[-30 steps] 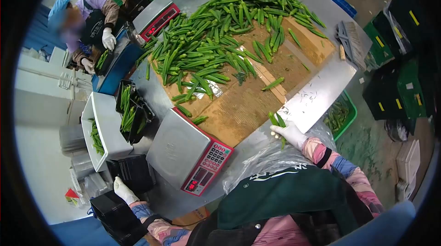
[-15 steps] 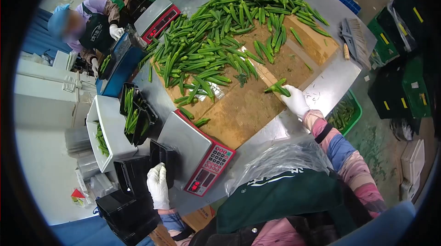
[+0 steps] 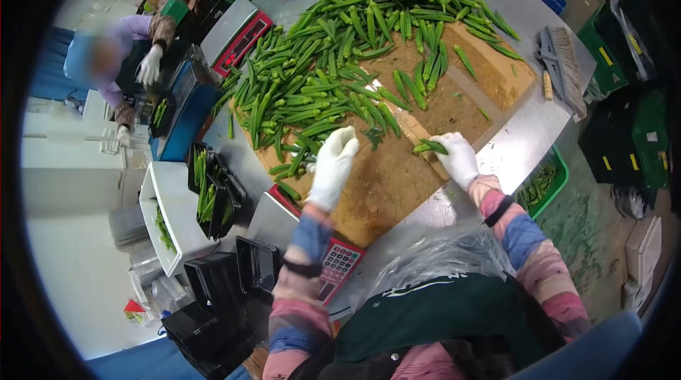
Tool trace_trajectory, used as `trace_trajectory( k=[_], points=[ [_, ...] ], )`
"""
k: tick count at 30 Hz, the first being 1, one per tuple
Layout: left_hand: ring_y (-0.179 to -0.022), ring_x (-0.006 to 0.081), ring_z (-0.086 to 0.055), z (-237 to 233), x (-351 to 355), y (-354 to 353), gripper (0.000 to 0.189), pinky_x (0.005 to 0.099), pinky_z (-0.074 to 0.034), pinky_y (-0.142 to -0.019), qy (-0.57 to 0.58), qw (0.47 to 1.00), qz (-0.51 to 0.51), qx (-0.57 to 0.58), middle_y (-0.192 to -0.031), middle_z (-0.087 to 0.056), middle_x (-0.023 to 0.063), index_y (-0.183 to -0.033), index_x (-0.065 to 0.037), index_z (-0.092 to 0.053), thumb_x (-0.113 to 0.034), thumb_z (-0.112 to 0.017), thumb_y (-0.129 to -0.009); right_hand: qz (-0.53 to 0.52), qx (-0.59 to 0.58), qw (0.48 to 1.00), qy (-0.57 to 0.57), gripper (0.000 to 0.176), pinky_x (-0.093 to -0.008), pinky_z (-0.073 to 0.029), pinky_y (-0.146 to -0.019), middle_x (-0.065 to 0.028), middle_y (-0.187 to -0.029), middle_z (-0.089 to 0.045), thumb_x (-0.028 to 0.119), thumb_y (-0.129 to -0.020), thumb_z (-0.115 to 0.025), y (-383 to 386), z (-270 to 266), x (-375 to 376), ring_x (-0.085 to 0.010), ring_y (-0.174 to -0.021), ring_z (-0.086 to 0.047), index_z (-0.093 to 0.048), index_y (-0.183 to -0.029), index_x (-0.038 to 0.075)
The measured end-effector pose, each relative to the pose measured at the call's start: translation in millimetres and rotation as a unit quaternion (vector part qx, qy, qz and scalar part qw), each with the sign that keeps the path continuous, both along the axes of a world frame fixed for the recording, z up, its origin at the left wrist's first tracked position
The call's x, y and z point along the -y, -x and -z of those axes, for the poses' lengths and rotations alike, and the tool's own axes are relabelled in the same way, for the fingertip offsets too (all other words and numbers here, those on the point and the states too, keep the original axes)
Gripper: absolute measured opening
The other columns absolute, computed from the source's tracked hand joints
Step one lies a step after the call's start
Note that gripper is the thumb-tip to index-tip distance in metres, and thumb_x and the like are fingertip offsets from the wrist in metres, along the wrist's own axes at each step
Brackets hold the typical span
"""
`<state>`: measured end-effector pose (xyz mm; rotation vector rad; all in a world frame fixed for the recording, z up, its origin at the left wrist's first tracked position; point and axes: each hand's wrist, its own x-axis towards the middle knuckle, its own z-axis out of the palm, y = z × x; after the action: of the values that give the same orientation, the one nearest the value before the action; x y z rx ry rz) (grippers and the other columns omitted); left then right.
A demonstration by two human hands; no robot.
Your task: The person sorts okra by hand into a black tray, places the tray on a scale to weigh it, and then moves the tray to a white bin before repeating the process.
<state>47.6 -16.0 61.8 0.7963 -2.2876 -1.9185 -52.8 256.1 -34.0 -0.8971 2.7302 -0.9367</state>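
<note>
My right hand (image 3: 458, 160), in a white glove, is closed around a few green okra pods (image 3: 430, 146) above the cardboard (image 3: 386, 181). My left hand (image 3: 333, 167), gloved too, reaches over the cardboard at the near edge of the large okra pile (image 3: 312, 89). Its fingers look slightly apart, and I see nothing held in them. Below my left forearm lies a scale with a red keypad panel (image 3: 342, 261), partly covered by the arm. A black tray (image 3: 257, 264) rests beside that scale.
Black trays of okra (image 3: 206, 188) stand at left by a white bin (image 3: 159, 217). Empty black trays (image 3: 213, 288) are stacked lower left. A brush (image 3: 560, 68) lies at the table's right edge, above a green basket (image 3: 546, 181). A co-worker (image 3: 128, 61) stands by another scale (image 3: 241, 43).
My left hand has let go of the black tray and moved up and right to the okra pile. My right hand keeps its okra, turned slightly. The co-worker's hands have shifted.
</note>
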Motion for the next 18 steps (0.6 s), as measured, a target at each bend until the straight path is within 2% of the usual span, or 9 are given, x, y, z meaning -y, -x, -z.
trace_trajectory(
  k=[3, 4, 7, 8, 11, 13, 15, 17, 18],
  points=[
    [-0.123, 0.0301, -0.061, 97, -1, 47, 0.052, 0.0350, -0.048, -0.105, 0.183, 0.983, -0.014, 0.021, -0.132, -0.063, 0.0221, -0.135, 0.006, -0.055, -0.013, -0.072, -0.090, 0.122, 0.224, 0.950, 0.181, 0.026, -0.0350, -0.052, -0.077, -0.0104, -0.100, -0.073, 0.014, -0.090, -0.071, -8, -7, -25, -0.0215, -0.086, -0.067, -0.070, -0.114, 0.006],
    [-0.117, 0.0328, -0.063, 104, -8, 58, 0.057, 0.0376, -0.050, -0.100, 0.242, 0.968, -0.031, 0.053, -0.125, -0.065, 0.0220, -0.132, 0.003, -0.055, -0.015, -0.077, -0.083, 0.127, 0.270, 0.935, 0.191, 0.024, -0.0303, -0.051, -0.071, -0.0087, -0.095, -0.075, 0.017, -0.095, -0.069, -8, -6, -38, -0.0155, -0.077, -0.066, -0.070, -0.114, 0.003],
    [-0.107, 0.0292, -0.065, 103, -30, 72, 0.055, 0.0373, -0.051, -0.094, 0.340, 0.926, -0.082, 0.143, -0.115, -0.067, 0.0161, -0.129, 0.000, -0.057, -0.014, -0.079, -0.081, 0.207, 0.471, 0.821, 0.246, 0.023, -0.0274, -0.051, -0.070, -0.0081, -0.096, -0.074, 0.020, -0.097, -0.068, -13, -17, -70, -0.0114, -0.082, -0.066, -0.071, -0.110, 0.002],
    [-0.093, 0.0284, -0.066, 120, -30, 73, 0.049, 0.0382, -0.052, -0.085, 0.372, 0.917, -0.105, 0.096, -0.100, -0.068, 0.0131, -0.122, -0.003, -0.058, -0.015, -0.078, -0.079, 0.223, 0.489, 0.793, 0.286, 0.025, -0.0264, -0.051, -0.069, -0.0089, -0.101, -0.074, 0.022, -0.099, -0.067, -17, -11, -79, -0.0119, -0.086, -0.067, -0.069, -0.114, 0.002],
    [-0.079, 0.0258, -0.066, 118, -27, 70, 0.033, 0.0365, -0.052, -0.075, 0.348, 0.929, -0.115, 0.057, -0.085, -0.067, 0.0114, -0.107, -0.002, -0.061, -0.012, -0.074, -0.079, 0.236, 0.597, 0.620, 0.450, 0.030, -0.0292, -0.053, -0.071, -0.0099, -0.106, -0.073, 0.023, -0.100, -0.065, -23, -20, -93, -0.0154, -0.090, -0.068, -0.064, -0.122, 0.002],
    [-0.075, 0.0164, -0.061, 113, -14, 66, 0.023, 0.0307, -0.050, -0.069, 0.258, 0.961, -0.095, 0.038, -0.086, -0.065, 0.0047, -0.101, 0.001, -0.060, -0.002, -0.071, -0.081, 0.216, 0.601, 0.603, 0.479, 0.035, -0.0332, -0.056, -0.078, -0.0120, -0.115, -0.071, 0.022, -0.102, -0.062, -25, -25, -96, -0.0197, -0.098, -0.069, -0.058, -0.130, 0.001],
    [-0.078, 0.0102, -0.057, 121, -17, 53, 0.023, 0.0258, -0.048, -0.068, 0.138, 0.975, -0.163, -0.059, -0.089, -0.062, -0.0004, -0.104, 0.002, -0.060, 0.004, -0.069, -0.083, 0.195, 0.605, 0.591, 0.497, 0.036, -0.0343, -0.057, -0.082, -0.0134, -0.119, -0.069, 0.021, -0.102, -0.061, -26, -34, -97, -0.0207, -0.102, -0.068, -0.057, -0.132, 0.001],
    [-0.077, 0.0062, -0.054, 86, -56, 40, 0.028, 0.0212, -0.047, -0.069, -0.011, 0.985, -0.151, -0.087, -0.087, -0.058, -0.0024, -0.109, 0.001, -0.059, 0.004, -0.070, -0.083, 0.151, 0.606, 0.597, 0.504, 0.042, -0.0356, -0.056, -0.088, -0.0151, -0.129, -0.065, 0.017, -0.102, -0.056, -23, -42, -99, -0.0220, -0.109, -0.067, -0.050, -0.141, 0.001],
    [-0.077, 0.0064, -0.054, 67, -80, 35, 0.023, 0.0230, -0.048, -0.068, 0.018, 0.995, -0.090, -0.049, -0.088, -0.059, -0.0017, -0.107, 0.000, -0.060, 0.001, -0.069, -0.086, 0.128, 0.609, 0.585, 0.520, 0.044, -0.0359, -0.056, -0.089, -0.0155, -0.131, -0.064, 0.015, -0.102, -0.056, -22, -54, -99, -0.0224, -0.110, -0.066, -0.048, -0.143, 0.001]
  ],
)
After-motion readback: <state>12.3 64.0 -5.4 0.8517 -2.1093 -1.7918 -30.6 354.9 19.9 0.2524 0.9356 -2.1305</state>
